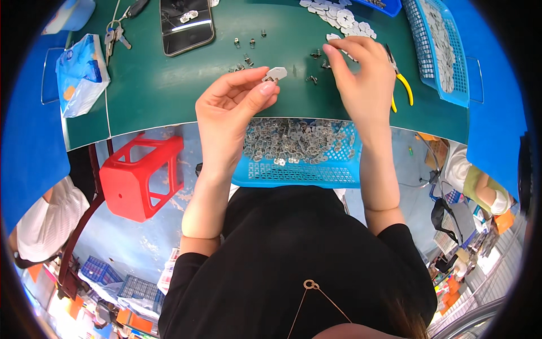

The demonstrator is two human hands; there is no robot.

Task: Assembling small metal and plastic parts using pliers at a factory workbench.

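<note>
My left hand (pixel 234 101) pinches a small flat white plate (pixel 276 73) between thumb and fingers. A bit of metal shows under the plate at my thumb tip. Farther right over the bench, my right hand (pixel 364 73) has its thumb and forefinger tips drawn close together. Whatever lies between those tips is too small to make out. White pieces show beside and behind these fingers. Small metal parts (pixel 312 79) lie just left of my right hand. More metal parts (pixel 247 59) are scattered on the green bench (pixel 152 90) beyond my left hand.
A blue basket (pixel 293 179) of small parts sits below the bench edge, against my lap. White plates (pixel 344 20) are heaped at the back. Yellow-handled pliers (pixel 403 90) and another blue basket (pixel 463 85) are right. A phone (pixel 186 37), keys (pixel 116 35) and tissue pack (pixel 83 76) lie left.
</note>
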